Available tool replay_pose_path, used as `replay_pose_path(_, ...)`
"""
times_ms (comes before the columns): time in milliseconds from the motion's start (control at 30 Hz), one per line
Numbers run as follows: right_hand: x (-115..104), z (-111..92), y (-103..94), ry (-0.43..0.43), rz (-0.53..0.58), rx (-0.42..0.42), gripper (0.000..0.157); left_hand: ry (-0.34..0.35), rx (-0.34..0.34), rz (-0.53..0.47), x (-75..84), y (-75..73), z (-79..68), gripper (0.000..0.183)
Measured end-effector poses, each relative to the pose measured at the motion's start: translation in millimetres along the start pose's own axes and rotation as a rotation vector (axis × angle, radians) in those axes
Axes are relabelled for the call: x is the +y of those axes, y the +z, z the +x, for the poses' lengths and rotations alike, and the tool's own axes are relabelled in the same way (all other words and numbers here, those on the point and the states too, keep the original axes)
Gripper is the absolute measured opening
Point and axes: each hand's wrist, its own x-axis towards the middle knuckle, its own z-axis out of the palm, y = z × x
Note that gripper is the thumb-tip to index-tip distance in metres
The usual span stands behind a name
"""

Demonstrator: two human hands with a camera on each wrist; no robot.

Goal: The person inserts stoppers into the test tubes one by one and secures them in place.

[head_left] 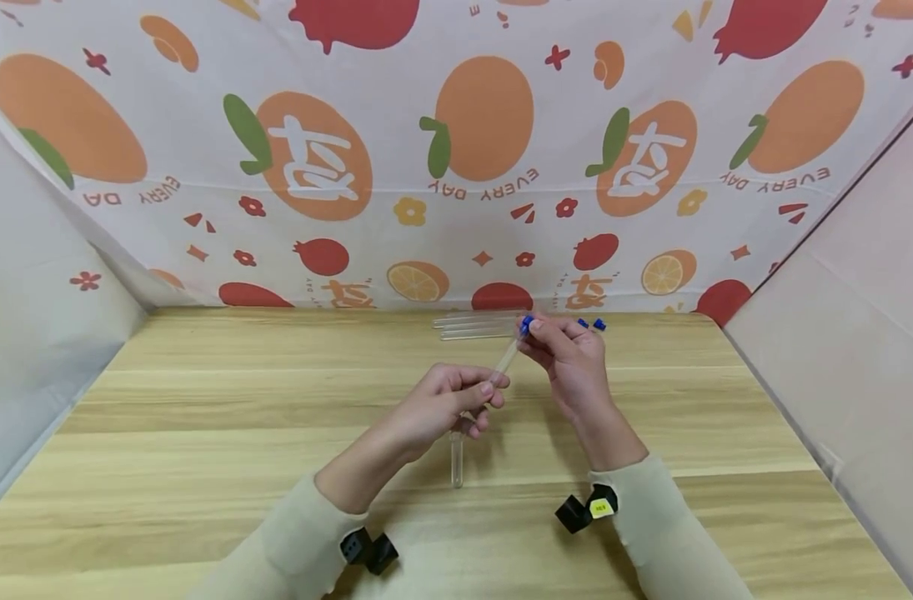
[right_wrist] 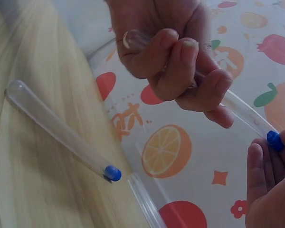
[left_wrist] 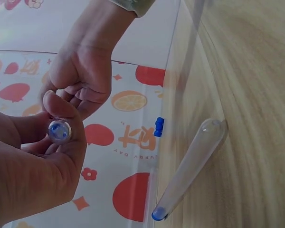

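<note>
In the head view my left hand (head_left: 452, 400) grips a clear test tube (head_left: 505, 360), its fingers curled round the lower part. The tube tilts up to the right. At its upper end my right hand (head_left: 576, 362) pinches a blue cap (right_wrist: 275, 141), which sits at the mouth; how deep it is seated I cannot tell. Only the rounded tube bottom (left_wrist: 60, 132) shows end-on in the left wrist view. Below the left hand, a second test tube (right_wrist: 57, 126) lies on the table with a blue stopper (right_wrist: 112, 173) in its end; in the head view that hand hides its capped end.
Several clear tubes (head_left: 474, 327) lie side by side at the table's back edge, partly behind the right hand. Loose blue caps (head_left: 599, 324) lie just right of that hand. A fruit-print cloth (head_left: 486, 208) hangs behind the wooden table (head_left: 223, 450).
</note>
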Motion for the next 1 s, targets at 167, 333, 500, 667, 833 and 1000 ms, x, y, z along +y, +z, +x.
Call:
replay_pose_path(167, 1.2, -1.9, 1.0, -0.013, -0.038, -0.002, 0.016, -0.01, 0.012, 0.015, 0.5, -2.3, -0.5, 0.033)
replay_pose_path(333, 1.8, -1.6, 0.9, -0.017, -0.053, -0.014, 0.018, -0.013, 0.018, 0.018, 1.3, -2.5, 0.0, 0.033)
replay_pose_path(500, 2.9, -1.3, -0.4, -0.005, -0.068, -0.028, 0.018, -0.021, 0.027, 0.029, 1.1, -3.5, -0.2, 0.032)
replay_pose_path(667, 2.9, -0.8, -3.1, -0.019, -0.137, -0.078, 0.015, -0.014, 0.036, 0.049, -0.6, -7.3, -0.6, 0.03)
replay_pose_path(833, 1.0, -0.9, -7.2, -0.028, -0.216, -0.118, 0.013, -0.022, 0.019, 0.084, -1.8, -9.4, -1.6, 0.03)
replay_pose_path(1000, -1.4, -0.1, -12.4, -0.058, -0.272, -0.173, 0.013, -0.007, 0.009, 0.14, -1.4, -10.2, -2.2, 0.03)
